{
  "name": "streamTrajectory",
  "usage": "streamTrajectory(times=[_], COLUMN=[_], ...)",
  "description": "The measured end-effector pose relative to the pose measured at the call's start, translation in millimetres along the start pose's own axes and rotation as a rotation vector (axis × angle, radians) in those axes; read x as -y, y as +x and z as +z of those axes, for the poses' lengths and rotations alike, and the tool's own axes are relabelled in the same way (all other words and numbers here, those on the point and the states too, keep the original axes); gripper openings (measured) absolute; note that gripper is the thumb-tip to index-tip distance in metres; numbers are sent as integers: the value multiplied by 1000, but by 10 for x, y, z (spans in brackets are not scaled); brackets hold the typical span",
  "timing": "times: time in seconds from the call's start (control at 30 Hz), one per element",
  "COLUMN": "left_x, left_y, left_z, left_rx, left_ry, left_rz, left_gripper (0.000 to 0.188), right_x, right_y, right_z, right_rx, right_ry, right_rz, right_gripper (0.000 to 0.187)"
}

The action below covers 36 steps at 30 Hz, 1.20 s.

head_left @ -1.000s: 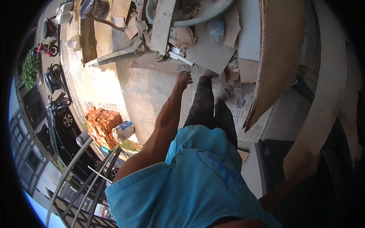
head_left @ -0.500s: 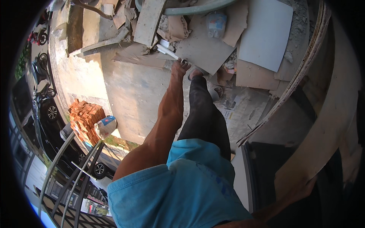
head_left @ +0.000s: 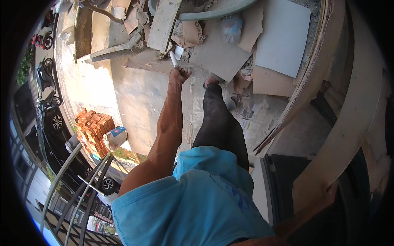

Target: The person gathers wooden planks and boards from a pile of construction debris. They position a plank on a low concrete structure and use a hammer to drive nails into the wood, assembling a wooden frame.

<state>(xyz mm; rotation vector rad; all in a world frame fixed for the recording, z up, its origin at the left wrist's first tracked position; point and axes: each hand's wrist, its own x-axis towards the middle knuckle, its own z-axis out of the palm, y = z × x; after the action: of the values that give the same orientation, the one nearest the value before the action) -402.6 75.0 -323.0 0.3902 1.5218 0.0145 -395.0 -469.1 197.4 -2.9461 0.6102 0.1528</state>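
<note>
Out in front, my left hand is closed around the lower end of a white pipe, which points away from me over the rubble. My left arm is stretched out straight. At the lower right, my right hand is in shadow against the edge of a large wooden board; it appears to grip the board, though its fingers are mostly hidden. The board's rough layered edge curves up along the right side.
Cardboard sheets, a white panel, a plank, a plastic bag and a round tub's rim lie ahead. Stacked bricks and a sack stand left, by a metal railing. Parked vehicles are beyond.
My left hand has moved left with the white pipe, which now points more directly away from me. The board's layered edge on the right has shifted leftward.
</note>
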Motion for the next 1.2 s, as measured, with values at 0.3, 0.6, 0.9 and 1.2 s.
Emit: streamTrajectory(times=[0.3, 0.6, 0.9, 1.2], left_x=[-365, -773, -871, 43], left_y=[-2051, -4190, -5476, -5756], left_z=[-982, -1514, -742, 630], left_rx=[232, 526, 917, 1531], left_ry=[395, 834, 855, 1107], left_rz=[-75, 409, 793, 472], left_gripper=[26, 37, 40, 46], right_x=[103, -207, -427, 1056], right_y=[-68, 61, 21, -435], right_z=[-71, -84, -348, -276], right_rx=[118, 116, -76, 291], right_ry=[-34, 353, 588, 1453], right_rz=[7, -135, -141, -405], right_gripper=[34, 40, 43, 88])
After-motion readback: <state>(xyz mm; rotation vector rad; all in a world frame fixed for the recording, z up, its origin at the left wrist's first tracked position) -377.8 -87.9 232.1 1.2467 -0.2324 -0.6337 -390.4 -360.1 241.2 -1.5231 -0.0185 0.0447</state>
